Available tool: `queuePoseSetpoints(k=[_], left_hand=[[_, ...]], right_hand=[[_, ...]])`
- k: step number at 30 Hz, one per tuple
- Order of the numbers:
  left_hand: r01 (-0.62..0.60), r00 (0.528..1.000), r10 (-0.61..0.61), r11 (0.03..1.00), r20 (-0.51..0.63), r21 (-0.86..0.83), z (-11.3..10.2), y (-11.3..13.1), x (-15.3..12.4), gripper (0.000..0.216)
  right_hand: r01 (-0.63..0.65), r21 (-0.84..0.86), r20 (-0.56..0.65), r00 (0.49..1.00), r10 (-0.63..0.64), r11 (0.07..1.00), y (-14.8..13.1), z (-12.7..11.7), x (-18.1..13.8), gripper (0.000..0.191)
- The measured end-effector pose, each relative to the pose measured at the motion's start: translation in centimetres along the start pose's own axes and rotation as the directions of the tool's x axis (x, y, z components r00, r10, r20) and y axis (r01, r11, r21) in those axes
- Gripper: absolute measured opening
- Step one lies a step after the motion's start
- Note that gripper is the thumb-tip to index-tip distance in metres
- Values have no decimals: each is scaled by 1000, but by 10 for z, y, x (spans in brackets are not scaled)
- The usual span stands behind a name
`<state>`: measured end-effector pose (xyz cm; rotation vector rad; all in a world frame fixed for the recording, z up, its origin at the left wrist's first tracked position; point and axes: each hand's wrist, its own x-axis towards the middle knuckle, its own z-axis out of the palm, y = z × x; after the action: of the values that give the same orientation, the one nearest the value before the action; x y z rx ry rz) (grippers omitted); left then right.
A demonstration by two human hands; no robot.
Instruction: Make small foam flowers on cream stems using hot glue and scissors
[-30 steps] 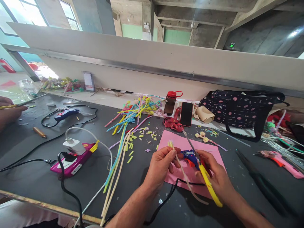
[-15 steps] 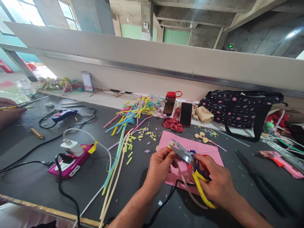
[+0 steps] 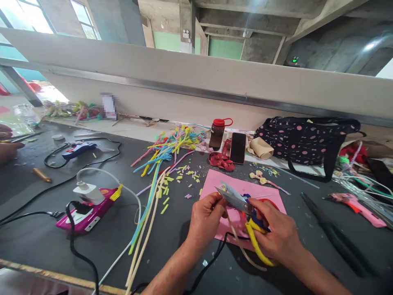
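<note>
Dark worktop (image 3: 116, 213), pink sheet (image 3: 211, 182) upon it, left hand (image 3: 205, 217) over the sheet's left edge, grip pinched on pale stem (image 3: 235, 234) trailing across the sheet, right hand (image 3: 278, 225) over its right edge, grip clamped around yellow-handled scissors (image 3: 235, 200).

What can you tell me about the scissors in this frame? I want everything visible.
The scissors have broad, silvery, metal-looking blades and a yellow handle loop with a smooth, plastic-like look. The right hand grips them, hiding part of the handles. They are held above the pink sheet, blades slanting up and leftward to the fingertips of the left hand, which pinches a pale stem. Whether the blades touch the stem is unclear.
</note>
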<state>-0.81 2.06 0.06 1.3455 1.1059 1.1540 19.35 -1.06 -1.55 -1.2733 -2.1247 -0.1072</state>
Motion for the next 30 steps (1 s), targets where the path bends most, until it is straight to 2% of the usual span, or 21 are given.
queuePoseSetpoints(k=[8,30], left_hand=[[-10,1000,11,999,-24,42,0,0,0,21],[0,999,4,996,-43,87,0,4,-1,19]], right_hand=[[-17,32,14,1000,17,999,0,1,-2,55],[6,-29,-27,1000,-7,1000,1,4,-1,51]])
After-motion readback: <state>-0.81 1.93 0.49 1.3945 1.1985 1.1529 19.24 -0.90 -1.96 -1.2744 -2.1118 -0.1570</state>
